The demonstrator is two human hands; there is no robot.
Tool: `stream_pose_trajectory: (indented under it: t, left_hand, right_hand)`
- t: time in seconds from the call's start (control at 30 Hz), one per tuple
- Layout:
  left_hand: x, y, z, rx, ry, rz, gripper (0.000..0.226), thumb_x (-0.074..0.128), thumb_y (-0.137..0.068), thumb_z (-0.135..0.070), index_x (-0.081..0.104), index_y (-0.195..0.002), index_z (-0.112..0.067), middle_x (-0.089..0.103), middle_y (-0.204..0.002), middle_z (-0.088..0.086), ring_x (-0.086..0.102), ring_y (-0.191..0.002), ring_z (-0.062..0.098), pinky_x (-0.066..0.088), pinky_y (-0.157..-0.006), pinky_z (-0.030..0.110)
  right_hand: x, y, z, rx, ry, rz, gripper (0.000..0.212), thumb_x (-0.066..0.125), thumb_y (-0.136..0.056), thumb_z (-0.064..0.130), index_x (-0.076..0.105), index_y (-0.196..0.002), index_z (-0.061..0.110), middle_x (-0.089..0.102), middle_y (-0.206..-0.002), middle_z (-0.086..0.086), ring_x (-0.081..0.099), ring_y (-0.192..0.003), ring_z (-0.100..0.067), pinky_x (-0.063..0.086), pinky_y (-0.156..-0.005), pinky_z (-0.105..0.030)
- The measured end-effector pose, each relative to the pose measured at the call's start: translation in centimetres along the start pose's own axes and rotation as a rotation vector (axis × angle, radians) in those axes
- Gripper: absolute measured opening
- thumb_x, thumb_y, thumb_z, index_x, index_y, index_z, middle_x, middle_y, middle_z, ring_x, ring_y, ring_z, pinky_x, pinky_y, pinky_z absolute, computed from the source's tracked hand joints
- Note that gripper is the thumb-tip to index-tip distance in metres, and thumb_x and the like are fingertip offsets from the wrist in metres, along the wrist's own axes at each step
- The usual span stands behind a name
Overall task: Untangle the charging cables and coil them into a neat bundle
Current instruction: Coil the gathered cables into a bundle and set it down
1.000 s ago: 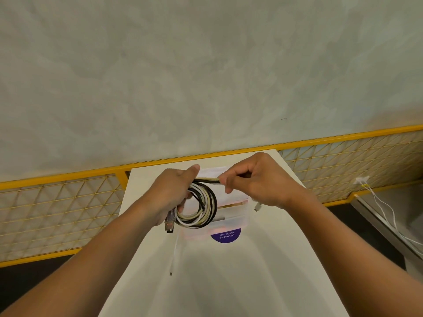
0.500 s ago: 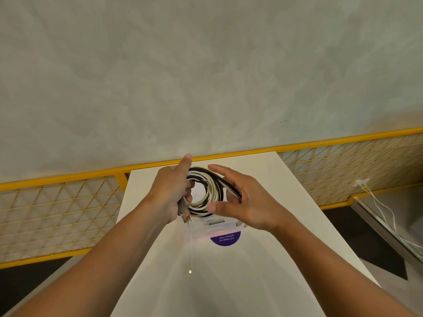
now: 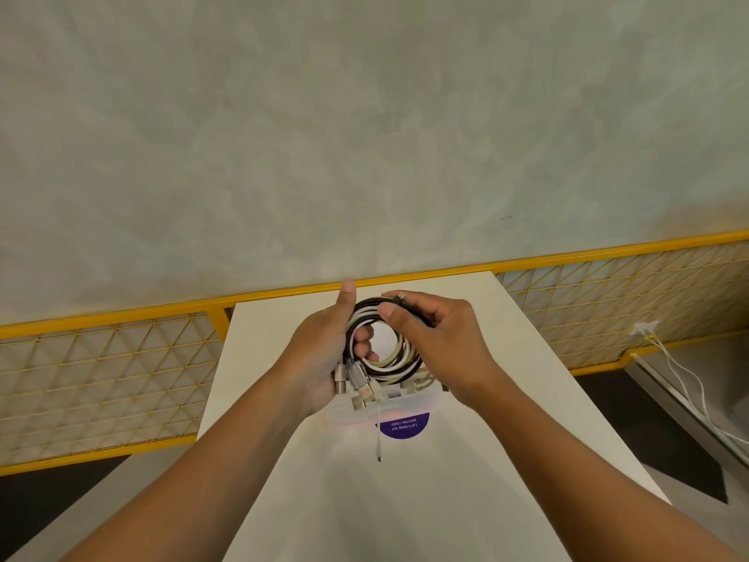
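Note:
A round coil of black, white and cream charging cables (image 3: 395, 361) is held above the white table (image 3: 405, 500). My left hand (image 3: 324, 350) grips the coil's left side, thumb up along the outer edge and fingers through the middle. Several metal plugs (image 3: 356, 381) stick out below that hand. My right hand (image 3: 441, 342) pinches a black cable end (image 3: 401, 298) at the top of the coil and covers the coil's right side. One thin white cable tail (image 3: 378, 438) hangs down toward the table.
A clear plastic box (image 3: 421, 401) lies on the table under the coil, partly over a round purple sticker (image 3: 403, 427). A yellow mesh railing (image 3: 121, 367) runs behind the table. White cables (image 3: 689, 395) trail along a ledge at the right.
My right hand has curled its fingers and now pinches the black cable end at the coil's top. The hanging white tail shifted a little to the right.

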State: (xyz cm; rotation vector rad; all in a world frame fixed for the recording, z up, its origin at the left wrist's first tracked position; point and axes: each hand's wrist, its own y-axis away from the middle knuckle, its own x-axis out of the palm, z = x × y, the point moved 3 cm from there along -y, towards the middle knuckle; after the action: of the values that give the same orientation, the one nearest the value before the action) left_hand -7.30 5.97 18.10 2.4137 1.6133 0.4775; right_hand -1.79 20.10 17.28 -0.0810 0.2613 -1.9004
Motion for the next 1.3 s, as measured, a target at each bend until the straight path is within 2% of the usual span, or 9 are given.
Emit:
stream_pose_trajectory:
  t: [0.2, 0.37, 0.53, 0.73, 0.9, 1.0, 1.1, 1.17, 1.3]
  left_hand:
    - [0.2, 0.0, -0.1, 0.002, 0.054, 0.019, 0.059, 0.047, -0.096, -0.06, 0.064, -0.073, -0.009, 0.051, -0.056, 0.003, 0.048, -0.045, 0.015, 0.052, -0.062, 0.033]
    - [-0.2, 0.0, 0.0, -0.023, -0.019, 0.116, 0.063, 0.044, -0.095, -0.063, 0.07, -0.081, -0.007, 0.057, -0.064, 0.007, 0.057, -0.055, 0.019, 0.054, -0.06, 0.032]
    - [-0.9, -0.2, -0.6, -0.095, -0.152, 0.245, 0.069, 0.042, -0.093, -0.066, 0.071, -0.093, -0.004, 0.064, -0.074, 0.014, 0.064, -0.067, 0.026, 0.056, -0.073, 0.039]
    - [-2.1, -0.6, -1.2, -0.12, -0.556, 0.152, 0.091, 0.031, -0.081, -0.083, 0.072, -0.103, -0.005, 0.074, -0.095, 0.02, 0.068, -0.078, 0.027, 0.061, -0.081, 0.042]
    - [-2.9, 0.0, -1.8, -0.101, -0.856, 0.104, 0.094, 0.021, -0.069, -0.087, 0.069, -0.1, -0.012, 0.063, -0.085, 0.011, 0.061, -0.074, 0.021, 0.059, -0.08, 0.037]
    - [-2.8, 0.0, -2.0, 0.018, -0.936, 0.076, 0.098, 0.019, -0.065, -0.09, 0.065, -0.111, -0.018, 0.065, -0.11, 0.005, 0.063, -0.096, 0.021, 0.054, -0.094, 0.041]
    - [-2.0, 0.3, -2.2, 0.202, -0.811, 0.187, 0.094, 0.023, -0.07, -0.096, 0.064, -0.127, -0.033, 0.067, -0.126, -0.006, 0.06, -0.119, 0.017, 0.042, -0.11, 0.046]
    - [-0.9, 0.8, -2.2, 0.27, -0.701, 0.298, 0.076, 0.025, -0.084, -0.084, 0.067, -0.121, -0.033, 0.074, -0.112, -0.003, 0.067, -0.111, 0.015, 0.047, -0.104, 0.038]
    - [1.1, 1.2, -2.1, 0.359, -0.587, 0.286, 0.054, 0.029, -0.092, -0.066, 0.071, -0.088, -0.031, 0.067, -0.065, -0.002, 0.065, -0.062, 0.014, 0.058, -0.072, 0.025]
  right_hand:
    - [-0.4, -0.3, 0.0, 0.039, -0.001, 0.073, 0.016, 0.068, -0.095, 0.023, 0.076, -0.108, 0.02, 0.078, -0.092, -0.003, 0.074, -0.089, -0.019, 0.06, -0.09, -0.038]
    - [-0.5, -0.4, 0.1, 0.049, -0.007, 0.143, 0.018, 0.066, -0.097, 0.019, 0.076, -0.111, 0.017, 0.071, -0.074, -0.003, 0.065, -0.07, -0.012, 0.054, -0.07, -0.025]
    - [-0.9, -0.5, 0.8, 0.011, 0.068, 0.285, 0.021, 0.067, -0.096, 0.018, 0.075, -0.115, 0.014, 0.071, -0.079, -0.003, 0.062, -0.072, -0.011, 0.052, -0.074, -0.023]
    - [-1.2, -0.8, 1.8, -0.009, 0.133, 0.367, 0.02, 0.065, -0.097, 0.02, 0.075, -0.113, 0.014, 0.072, -0.077, 0.002, 0.063, -0.071, -0.009, 0.052, -0.073, -0.022]
    - [-1.4, -1.0, 2.0, -0.03, 0.159, 0.391, 0.018, 0.066, -0.097, 0.019, 0.076, -0.111, 0.014, 0.071, -0.076, -0.001, 0.062, -0.071, -0.014, 0.053, -0.074, -0.025]
    - [-1.3, -1.0, 2.0, -0.03, 0.171, 0.406, 0.019, 0.065, -0.097, 0.019, 0.076, -0.112, 0.014, 0.071, -0.075, 0.004, 0.062, -0.071, -0.013, 0.054, -0.075, -0.026]
    - [-1.1, -1.1, 1.9, -0.031, 0.157, 0.42, 0.019, 0.066, -0.097, 0.018, 0.076, -0.112, 0.013, 0.07, -0.074, 0.001, 0.063, -0.072, -0.014, 0.053, -0.076, -0.03]
    - [-0.9, -1.1, 2.0, -0.028, 0.129, 0.421, 0.019, 0.067, -0.096, 0.016, 0.076, -0.112, 0.01, 0.074, -0.08, -0.002, 0.069, -0.077, -0.021, 0.057, -0.084, -0.034]
    - [-1.0, -1.3, 2.2, -0.058, 0.134, 0.429, 0.017, 0.067, -0.096, 0.014, 0.075, -0.11, 0.009, 0.074, -0.089, -0.017, 0.067, -0.079, -0.024, 0.055, -0.086, -0.037]
